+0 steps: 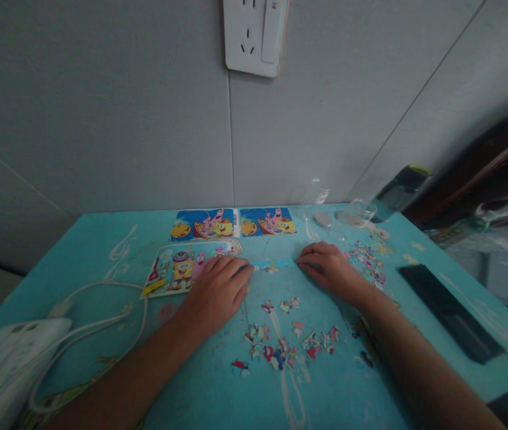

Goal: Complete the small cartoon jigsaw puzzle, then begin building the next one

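The left hand [218, 288] lay palm down on the surface [101, 251], fingers loosely extended and pressed flat, its fingertips at the left end of a short joined strip [272, 264] of pale blue puzzle pieces. The right hand [329, 267] lay likewise flat, fingers together, its fingertips at the strip's right end. Neither hand gripped anything; both merely rested against the strip, which sat between them, near the middle of the surface. Under the left hand's thumb side lay a cartoon picture card [175, 270], partly covered by the hand. Beyond it, at the wall, two smaller cartoon cards [234, 223] lay side by side. Loose pieces [280, 346] were scattered just nearer than the hands, and a second heap [367, 263] lay just right of the right hand. Clear plastic containers [356, 212] stood at the far right of the surface; their contents could not be determined. A flat black object [450, 313] lay well to the right. At the left edge were a white power strip [7, 358] and its cable [101, 292]. A wall socket [254, 36] was mounted above.
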Demonstrator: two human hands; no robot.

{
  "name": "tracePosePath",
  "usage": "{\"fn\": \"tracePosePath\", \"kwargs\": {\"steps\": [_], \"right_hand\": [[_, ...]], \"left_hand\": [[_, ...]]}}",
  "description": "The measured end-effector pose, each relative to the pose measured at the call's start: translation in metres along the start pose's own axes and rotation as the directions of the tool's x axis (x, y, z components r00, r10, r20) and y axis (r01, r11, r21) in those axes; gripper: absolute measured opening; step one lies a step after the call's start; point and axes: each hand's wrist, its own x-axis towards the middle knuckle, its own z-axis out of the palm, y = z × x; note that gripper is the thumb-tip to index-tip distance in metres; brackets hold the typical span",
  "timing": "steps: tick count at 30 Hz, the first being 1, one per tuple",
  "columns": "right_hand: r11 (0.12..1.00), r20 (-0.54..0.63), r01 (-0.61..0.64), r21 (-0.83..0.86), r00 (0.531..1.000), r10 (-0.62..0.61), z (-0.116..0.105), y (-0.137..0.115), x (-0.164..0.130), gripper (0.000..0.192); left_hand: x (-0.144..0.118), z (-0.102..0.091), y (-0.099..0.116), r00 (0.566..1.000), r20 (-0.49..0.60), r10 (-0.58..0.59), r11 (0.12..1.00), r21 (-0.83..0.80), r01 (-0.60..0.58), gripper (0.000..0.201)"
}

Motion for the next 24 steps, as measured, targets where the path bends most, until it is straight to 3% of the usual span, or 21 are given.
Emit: {"fn": "tracePosePath", "kwargs": {"steps": [3,9,16,24], "right_hand": [[1.0,-0.014,-0.009,0.021,1.0,0.009,-0.001,0.001,0.0,0.023],[0.992,-0.154,-0.075,0.105,0.984,0.091,-0.003,0.008,0.0,0.023],[0.993,-0.043,-0.107,0.056,0.993,0.11,-0.005,0.008,-0.001,0.017],[0.996,-0.05,-0.087,0.022,0.995,0.088,0.0,0.013,-0.002,0.017]], "left_hand": [[0.0,0.0,0.0,1.0,-0.003,0.002,1.0,-0.005,-0.002,0.03],[-0.001,0.0,0.0,1.0,-0.01,0.005,1.0,-0.012,-0.005,0.033],[-0.001,-0.001,0.001,1.0,-0.003,-0.006,1.0,-0.008,0.006,0.032],[-0.002,0.003,-0.002,0.999,-0.036,0.018,1.0,-0.023,-0.018,0.033]]}}
